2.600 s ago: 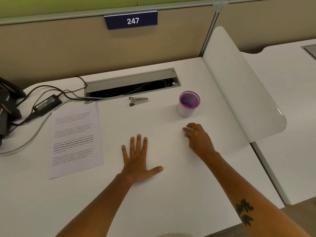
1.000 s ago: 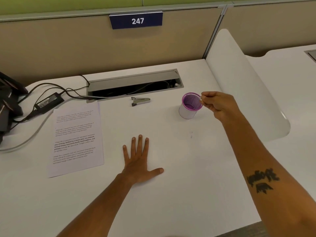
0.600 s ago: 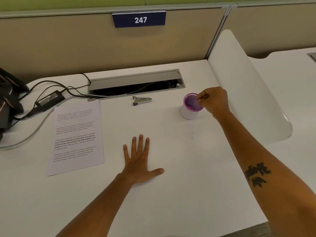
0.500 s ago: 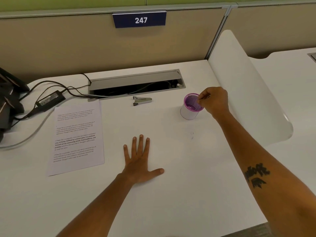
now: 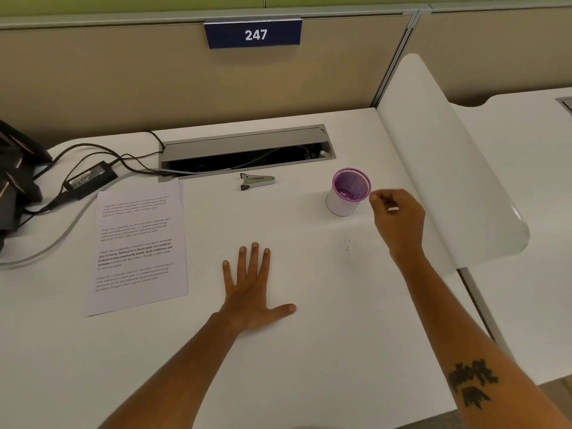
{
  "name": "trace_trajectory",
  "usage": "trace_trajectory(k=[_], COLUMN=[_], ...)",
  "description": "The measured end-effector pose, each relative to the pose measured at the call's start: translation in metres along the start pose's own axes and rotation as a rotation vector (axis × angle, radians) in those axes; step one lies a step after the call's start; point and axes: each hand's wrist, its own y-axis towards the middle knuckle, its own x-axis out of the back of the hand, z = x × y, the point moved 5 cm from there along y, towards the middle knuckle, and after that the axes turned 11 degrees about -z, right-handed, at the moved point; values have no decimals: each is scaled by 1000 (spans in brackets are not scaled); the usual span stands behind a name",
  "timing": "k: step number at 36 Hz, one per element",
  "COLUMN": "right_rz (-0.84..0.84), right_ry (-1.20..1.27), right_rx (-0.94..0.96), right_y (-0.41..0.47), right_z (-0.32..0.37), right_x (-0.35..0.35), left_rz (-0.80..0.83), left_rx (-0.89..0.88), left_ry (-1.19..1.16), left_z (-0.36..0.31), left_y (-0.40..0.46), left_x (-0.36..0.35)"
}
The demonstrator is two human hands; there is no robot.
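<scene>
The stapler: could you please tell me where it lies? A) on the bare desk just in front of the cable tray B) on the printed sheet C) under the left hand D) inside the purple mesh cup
A: the stapler lies on the bare desk just in front of the cable tray, apart from the printed sheet and the purple mesh cup.

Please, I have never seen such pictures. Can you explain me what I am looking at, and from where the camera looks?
No machine here: a person's two bare hands, filmed by one wide camera worn on the head, looking forward and down. The left hand lies flat and open on the white desk. The right hand hovers with curled fingers just right of a purple mesh pen cup; whether it pinches something tiny, I cannot tell. Also there: a printed sheet, a small stapler, a power adapter.
</scene>
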Motion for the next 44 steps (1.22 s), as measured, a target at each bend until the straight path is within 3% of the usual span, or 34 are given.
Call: trace_trajectory(k=[3, 12, 19, 27, 38, 41, 44], right_rz=[66, 573, 685, 554, 528, 542, 442], right_ry=[-82, -602, -663, -669, -726, -665, -536], right_rx=[71, 279, 374, 194, 159, 116, 93], right_y=[-33, -85, -105, -125, -147, -140, -125], right_z=[-24, -76, -76, -83, -58, -61, -60], right_x=[-1, -17, -25, -13, -46, -49, -39], left_rz=[-6, -16, -12, -4, -15, -9, -5], left_rx=[-1, 1, 1, -4, 6, 4, -2], left_ry=[3, 8, 18, 12, 17, 4, 0], left_z=[0, 2, 2, 1, 3, 2, 2], left_y=[1, 2, 1, 1, 3, 3, 2], left_x=[-1, -4, -3, -2, -6, -5, -3])
